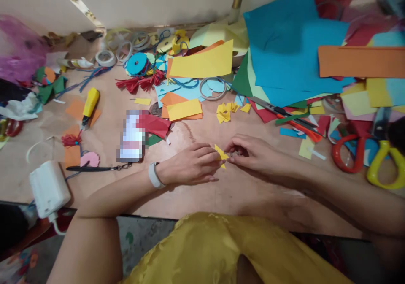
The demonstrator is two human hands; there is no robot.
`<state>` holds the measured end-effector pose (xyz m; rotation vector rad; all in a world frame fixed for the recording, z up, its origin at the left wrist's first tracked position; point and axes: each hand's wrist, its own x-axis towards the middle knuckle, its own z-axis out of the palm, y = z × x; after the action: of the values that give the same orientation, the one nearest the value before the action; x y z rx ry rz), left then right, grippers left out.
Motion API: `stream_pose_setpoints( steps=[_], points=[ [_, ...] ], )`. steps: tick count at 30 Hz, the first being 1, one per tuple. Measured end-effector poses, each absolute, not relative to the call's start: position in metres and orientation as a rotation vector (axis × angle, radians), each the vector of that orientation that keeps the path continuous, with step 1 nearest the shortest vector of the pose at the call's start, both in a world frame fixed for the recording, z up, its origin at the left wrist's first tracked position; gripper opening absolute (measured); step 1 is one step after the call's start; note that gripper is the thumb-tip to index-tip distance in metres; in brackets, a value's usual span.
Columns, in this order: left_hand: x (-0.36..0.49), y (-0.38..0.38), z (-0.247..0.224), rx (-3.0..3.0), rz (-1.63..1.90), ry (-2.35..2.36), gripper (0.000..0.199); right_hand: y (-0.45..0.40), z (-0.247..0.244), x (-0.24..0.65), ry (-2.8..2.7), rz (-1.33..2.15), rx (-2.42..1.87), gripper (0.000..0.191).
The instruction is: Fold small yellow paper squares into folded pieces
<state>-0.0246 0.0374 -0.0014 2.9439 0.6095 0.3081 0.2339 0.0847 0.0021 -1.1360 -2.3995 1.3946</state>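
Observation:
Between my two hands is a small folded piece of yellow paper (pixel 222 153) with pointed corners. My left hand (pixel 198 163), with a pale band on its wrist, has its fingers closed on the paper's left side. My right hand (pixel 249 152) pinches the right side between thumb and fingertips. Just beyond the hands lies a small heap of folded yellow paper pieces (pixel 224 113). A stack of yellow and orange paper rectangles (pixel 185 109) is left of that heap.
A phone (pixel 131 138), a yellow cutter (pixel 90 104) and a white power bank (pixel 49 189) lie to the left. At right are red-handled scissors (pixel 349 153), yellow-handled scissors (pixel 386 166) and another cutter (pixel 284 117). Blue paper sheets (pixel 291 52) and tape rolls (pixel 106 58) fill the back.

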Motion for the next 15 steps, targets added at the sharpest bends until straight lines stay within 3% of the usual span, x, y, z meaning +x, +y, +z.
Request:
stream_pose_setpoints(
  steps=[10, 15],
  points=[
    [-0.0270, 0.0390, -0.0042, 2.819, 0.456, 0.607, 0.054, 0.0864, 0.0020, 0.2347, -2.324, 1.469, -1.110, 0.019],
    [-0.0279, 0.0401, -0.0045, 2.795, 0.429, 0.606, 0.058, 0.0835, -0.0029, 0.2337, -2.241, 1.292, -1.114, 0.024]
  ],
)
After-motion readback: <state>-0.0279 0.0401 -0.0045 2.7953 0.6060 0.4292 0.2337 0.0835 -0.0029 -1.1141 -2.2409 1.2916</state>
